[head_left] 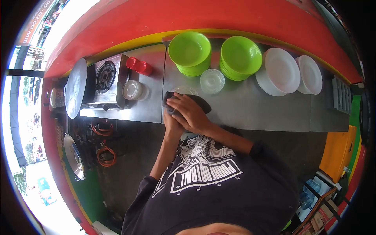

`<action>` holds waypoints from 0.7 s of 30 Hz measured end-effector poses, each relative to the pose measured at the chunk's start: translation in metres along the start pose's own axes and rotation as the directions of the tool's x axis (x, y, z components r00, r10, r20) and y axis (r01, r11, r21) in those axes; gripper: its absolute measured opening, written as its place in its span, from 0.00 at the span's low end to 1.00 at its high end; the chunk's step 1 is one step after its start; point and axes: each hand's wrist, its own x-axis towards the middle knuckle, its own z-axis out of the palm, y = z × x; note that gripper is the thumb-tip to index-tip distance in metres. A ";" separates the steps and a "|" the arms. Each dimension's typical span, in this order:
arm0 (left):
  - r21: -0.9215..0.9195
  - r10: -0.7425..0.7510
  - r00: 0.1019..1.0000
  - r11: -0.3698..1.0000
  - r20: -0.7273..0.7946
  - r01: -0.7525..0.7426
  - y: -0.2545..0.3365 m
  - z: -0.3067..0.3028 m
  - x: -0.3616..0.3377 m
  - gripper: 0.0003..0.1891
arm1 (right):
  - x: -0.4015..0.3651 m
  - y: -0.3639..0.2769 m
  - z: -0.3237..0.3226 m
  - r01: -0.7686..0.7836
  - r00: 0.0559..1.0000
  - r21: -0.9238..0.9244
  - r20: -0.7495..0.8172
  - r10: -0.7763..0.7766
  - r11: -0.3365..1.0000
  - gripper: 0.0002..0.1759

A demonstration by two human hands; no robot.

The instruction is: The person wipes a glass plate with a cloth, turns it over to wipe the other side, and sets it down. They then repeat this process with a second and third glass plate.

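A dark cloth point(203, 104) is bunched up between my two hands, just above the front part of the steel counter point(250, 111). My right hand point(191, 113) lies over it with the fingers curled round the fabric. Below and to the left, my left hand point(172, 122) grips the same cloth from underneath, its fingers partly hidden. Behind the cloth, a clear plastic lid or bowl point(185, 90) shows in part. A stack of clear plastic bowls point(212, 81) stands just beyond, to the right.
Two stacks of green bowls, left point(190, 49) and right point(241, 55), line the back. White plates point(281, 70) are stacked to their right. On the left are a gas stove point(105, 80), red-lidded jars point(143, 68), clear containers point(132, 90) and a large round metal pan point(76, 88).
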 end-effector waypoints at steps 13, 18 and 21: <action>-0.335 -0.279 0.954 0.893 0.112 0.301 0.011 0.010 -0.010 0.28 | 0.010 0.029 -0.004 -0.255 0.926 0.034 -0.280 0.254 0.966 0.21; -0.197 -0.081 0.981 0.974 0.179 0.116 -0.027 0.014 -0.014 0.22 | 0.008 0.012 -0.007 -0.037 0.997 -0.147 -0.073 0.027 0.988 0.19; -0.419 -0.154 0.975 0.884 0.157 0.207 -0.045 0.022 -0.015 0.23 | 0.001 0.028 0.002 -0.031 0.999 -0.051 0.039 0.033 0.998 0.18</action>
